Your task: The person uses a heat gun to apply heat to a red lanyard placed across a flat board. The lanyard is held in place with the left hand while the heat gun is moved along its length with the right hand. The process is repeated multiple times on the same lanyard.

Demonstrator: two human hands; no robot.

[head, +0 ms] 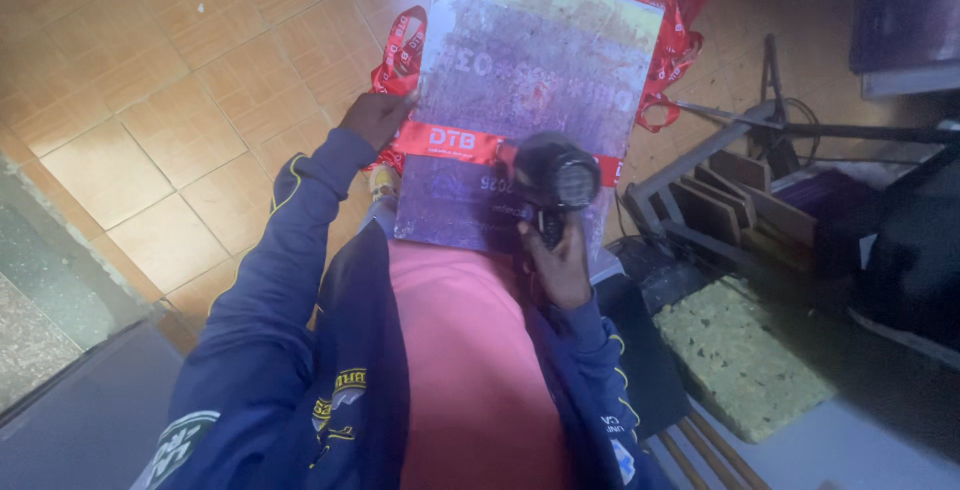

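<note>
The wrapped flat package [530, 100], purple under a glossy film, rests on the person's lap with its long axis running away from the body toward the tiled floor [150, 100]. A red printed ribbon [450, 140] crosses it side to side, at right angles to that axis, nearer the body end than the far end. The left hand [375, 115] is closed on the package's left edge, just above where the ribbon meets that edge, steadying it. The right hand [555, 255] grips the handle of a black heat gun [550, 175], fingers wrapped round it; the barrel sits over the ribbon near the package's right edge. The gun is therefore already on the ribbon line, and the right hand is the nearer one. Loose red ribbons [660, 10] lie beyond the package's far right corner.
</note>
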